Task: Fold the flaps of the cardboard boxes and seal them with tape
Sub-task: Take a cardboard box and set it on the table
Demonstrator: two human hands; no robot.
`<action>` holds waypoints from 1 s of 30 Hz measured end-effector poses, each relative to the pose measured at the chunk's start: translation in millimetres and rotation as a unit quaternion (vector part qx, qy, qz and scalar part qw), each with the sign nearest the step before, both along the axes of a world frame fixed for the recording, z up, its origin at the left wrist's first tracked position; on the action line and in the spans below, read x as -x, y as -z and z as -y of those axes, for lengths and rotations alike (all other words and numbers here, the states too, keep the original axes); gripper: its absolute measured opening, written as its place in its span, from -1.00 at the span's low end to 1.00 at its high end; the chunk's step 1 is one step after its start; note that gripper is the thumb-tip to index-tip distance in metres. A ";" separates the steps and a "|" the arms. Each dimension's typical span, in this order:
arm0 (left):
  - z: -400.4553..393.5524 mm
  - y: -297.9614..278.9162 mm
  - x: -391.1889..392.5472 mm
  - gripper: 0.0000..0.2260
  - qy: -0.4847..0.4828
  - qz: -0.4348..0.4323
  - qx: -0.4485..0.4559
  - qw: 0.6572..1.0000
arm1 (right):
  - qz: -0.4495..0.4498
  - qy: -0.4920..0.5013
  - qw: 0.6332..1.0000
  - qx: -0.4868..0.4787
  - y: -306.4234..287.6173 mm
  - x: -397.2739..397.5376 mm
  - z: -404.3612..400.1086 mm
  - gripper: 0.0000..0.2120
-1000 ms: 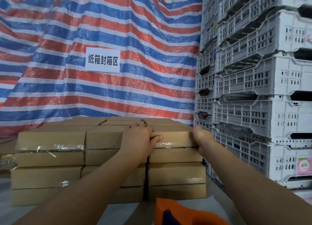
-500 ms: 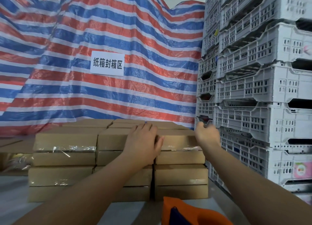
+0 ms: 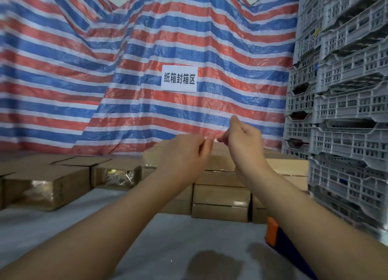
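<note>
Sealed brown cardboard boxes point(image 3: 220, 195) stand stacked at the far middle of the grey table point(image 3: 147, 233), with clear tape over their seams. My left hand point(image 3: 184, 153) and my right hand point(image 3: 244, 140) are raised above the top box, apart from it. Both have curled fingers, and their fingertips nearly meet in a pinch. Nothing is visible between them. An orange and blue tape dispenser point(image 3: 273, 231) lies at the lower right, partly hidden by my right forearm.
Lower taped boxes point(image 3: 52, 183) sit along the left, one point(image 3: 117, 174) showing shiny tape on its end. Grey plastic crates point(image 3: 346, 111) tower on the right. A striped tarp with a white sign point(image 3: 178, 78) hangs behind. A dark stain point(image 3: 210, 263) marks the near table.
Both hands have left the top box and risen, coming together in front of the tarp. The view has swung left and up, so the box stack sits further right.
</note>
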State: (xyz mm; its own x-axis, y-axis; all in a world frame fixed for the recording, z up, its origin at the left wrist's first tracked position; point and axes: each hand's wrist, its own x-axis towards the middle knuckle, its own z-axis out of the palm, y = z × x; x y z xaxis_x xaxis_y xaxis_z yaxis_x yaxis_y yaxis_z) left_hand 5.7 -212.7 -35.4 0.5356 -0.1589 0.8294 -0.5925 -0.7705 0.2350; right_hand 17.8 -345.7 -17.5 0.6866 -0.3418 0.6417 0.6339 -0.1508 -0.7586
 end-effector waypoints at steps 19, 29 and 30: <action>-118.9 123.5 -12.3 -0.54 -0.025 -0.135 0.110 0.984 | -0.069 -0.151 0.986 0.011 91.9 13.4 -116.6 -0.51; -153.3 111.6 -17.8 -0.37 -0.065 -0.209 0.178 0.959 | -0.050 -0.080 0.993 0.075 132.8 -26.0 -149.7 -0.78; -168.8 105.4 -20.6 -0.41 -0.083 -0.187 0.157 0.966 | -0.044 -0.085 0.993 0.075 127.8 -29.6 -163.2 -0.82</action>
State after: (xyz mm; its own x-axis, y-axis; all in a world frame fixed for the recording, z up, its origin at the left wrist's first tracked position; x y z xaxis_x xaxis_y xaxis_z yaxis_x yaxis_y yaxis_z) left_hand 26.3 -43.8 -140.8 0.8034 0.1831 0.5666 -0.2952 -0.7039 0.6461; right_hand 47.4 -182.5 -145.3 0.7821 -0.1208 0.6113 0.5919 -0.1629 -0.7894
